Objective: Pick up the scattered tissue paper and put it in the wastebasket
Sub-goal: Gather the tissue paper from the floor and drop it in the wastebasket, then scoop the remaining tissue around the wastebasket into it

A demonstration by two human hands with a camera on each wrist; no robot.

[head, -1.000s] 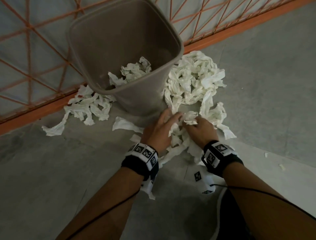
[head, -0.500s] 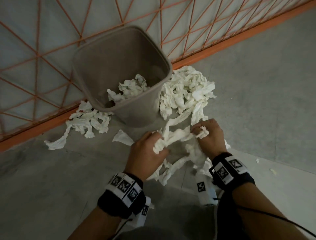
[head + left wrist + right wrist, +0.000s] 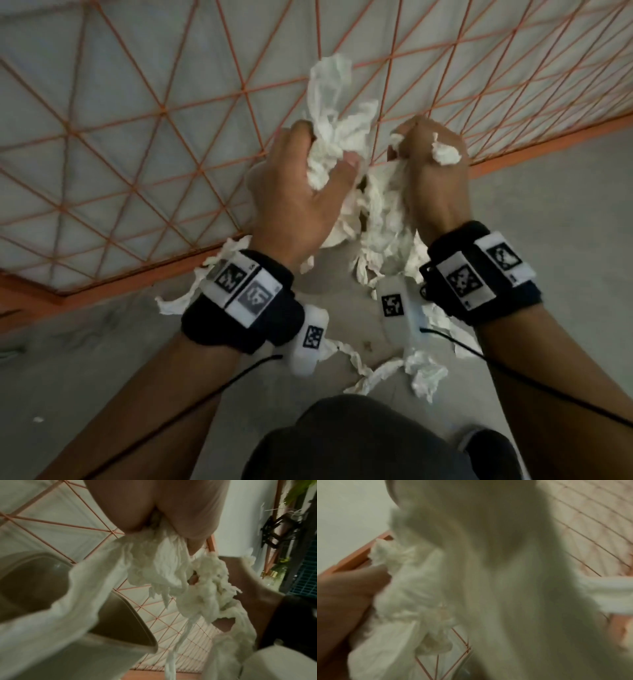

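Both hands (image 3: 359, 181) hold tissue paper (image 3: 337, 113) side by side before the grid panel (image 3: 137, 120), wastebasket (image 3: 120, 622) below.

It looked like an indoor corner of a home or a small recording room rather than a workshop. The floor (image 3: 565, 205) was plain grey concrete or vinyl, bordered by an orange metal grid fence (image 3: 154, 113) set against a pale wall. Past the fence, the left wrist view showed green plants (image 3: 295, 494) and a dark shelf frame (image 3: 303, 555) by a white wall.
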